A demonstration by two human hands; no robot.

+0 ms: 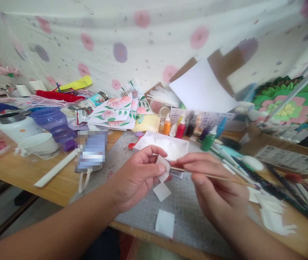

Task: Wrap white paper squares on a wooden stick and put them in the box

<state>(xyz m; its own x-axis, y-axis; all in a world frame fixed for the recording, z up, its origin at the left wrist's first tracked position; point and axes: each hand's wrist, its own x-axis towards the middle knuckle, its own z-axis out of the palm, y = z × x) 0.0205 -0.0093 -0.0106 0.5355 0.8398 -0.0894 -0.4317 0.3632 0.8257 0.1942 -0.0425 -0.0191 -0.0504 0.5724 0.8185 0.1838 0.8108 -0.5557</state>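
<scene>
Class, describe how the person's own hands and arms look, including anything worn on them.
The left hand and right hand are ungloved, with no rings to be seen. The left forearm and right forearm are bare: no sleeve, watch or bracelet shows.

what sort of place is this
Likely a craft workspace, though whether at home or in a studio I can't tell: a gridded grey cutting mat, small bottles of what looks like paint, and a large layered flower that looks like paper.

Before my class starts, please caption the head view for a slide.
Over a grey mat, the left hand holds white paper, and the right hand holds a thin stick.
</scene>
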